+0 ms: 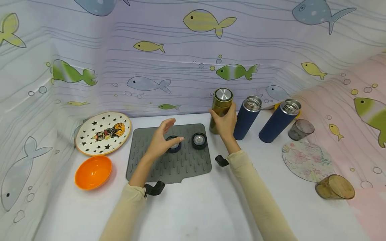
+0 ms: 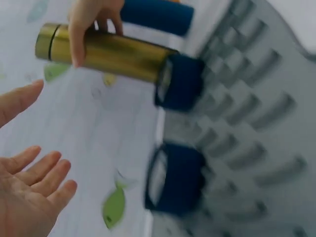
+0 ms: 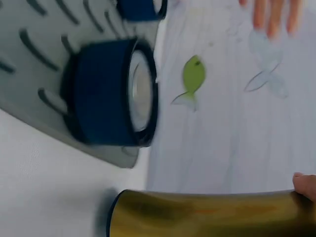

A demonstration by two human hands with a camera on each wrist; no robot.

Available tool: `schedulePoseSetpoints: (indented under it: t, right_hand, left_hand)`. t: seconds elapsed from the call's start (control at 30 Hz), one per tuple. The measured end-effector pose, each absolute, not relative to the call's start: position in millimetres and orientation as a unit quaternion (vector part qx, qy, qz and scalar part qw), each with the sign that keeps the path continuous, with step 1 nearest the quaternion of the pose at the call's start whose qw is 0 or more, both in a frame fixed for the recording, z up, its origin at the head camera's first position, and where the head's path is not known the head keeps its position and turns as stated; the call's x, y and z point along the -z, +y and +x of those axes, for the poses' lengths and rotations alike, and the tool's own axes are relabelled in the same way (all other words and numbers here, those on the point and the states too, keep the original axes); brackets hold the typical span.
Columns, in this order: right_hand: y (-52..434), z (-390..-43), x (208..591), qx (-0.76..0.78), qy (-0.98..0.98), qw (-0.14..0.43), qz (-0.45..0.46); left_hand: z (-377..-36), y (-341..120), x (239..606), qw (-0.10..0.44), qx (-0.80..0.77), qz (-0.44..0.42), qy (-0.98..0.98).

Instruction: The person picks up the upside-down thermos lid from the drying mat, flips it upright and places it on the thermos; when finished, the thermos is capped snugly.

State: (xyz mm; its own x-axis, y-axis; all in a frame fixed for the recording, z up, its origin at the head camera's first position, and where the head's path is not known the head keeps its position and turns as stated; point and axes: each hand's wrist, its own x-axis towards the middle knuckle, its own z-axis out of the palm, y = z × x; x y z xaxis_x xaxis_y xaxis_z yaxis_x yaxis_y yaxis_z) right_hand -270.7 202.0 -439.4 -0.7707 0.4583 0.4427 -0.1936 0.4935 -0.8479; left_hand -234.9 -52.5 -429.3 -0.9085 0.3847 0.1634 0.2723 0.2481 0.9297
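My right hand [image 1: 227, 123] grips a gold thermos flask [image 1: 221, 103] with a silver-topped lid near its upper part. The flask stands upright behind the right corner of a grey ridged mat [image 1: 193, 164]. Over the mat, my left hand [image 1: 161, 140] has its fingers and thumb spread, holding nothing. Two dark blue flask lids lie on the mat, their inner sides up: the left lid [image 1: 174, 144] is partly hidden by the left hand, the right lid [image 1: 199, 140] is in plain sight. In the left wrist view both lids, the nearer lid [image 2: 175, 178] included, stand apart from the fingers.
Two lidless navy flasks, one [image 1: 247, 117] beside my right hand and another [image 1: 278, 120] farther right, stand upright. Near them are a grey tumbler [image 1: 301, 129], a floral round mat [image 1: 307, 160] and an amber cup [image 1: 334, 187]. A patterned plate [image 1: 87, 137] and orange bowl [image 1: 93, 172] sit at left.
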Motion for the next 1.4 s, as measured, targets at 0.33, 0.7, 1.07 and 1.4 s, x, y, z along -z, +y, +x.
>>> schedulePoseSetpoints:
  t: [0.33, 0.7, 1.07, 1.4]
  right_hand:
    - [222, -275, 447, -0.485, -0.818, 0.282, -0.127]
    - [199, -200, 433, -0.553, -0.813, 0.139, -0.12]
    - [174, -161, 436, -0.673, -0.711, -0.203, 0.02]
    - [167, -153, 443, -0.756, -0.612, -0.23, 0.033]
  left_hand:
    - [-245, -64, 469, 0.081, -0.474, 0.168, 0.861]
    - [-244, -54, 494, 0.053, -0.358, 0.192, 0.912]
    - [-174, -41, 446, -0.007, -0.45, 0.255, 0.856]
    - [-165, -42, 439, 0.016, -0.468, 0.28, 0.838]
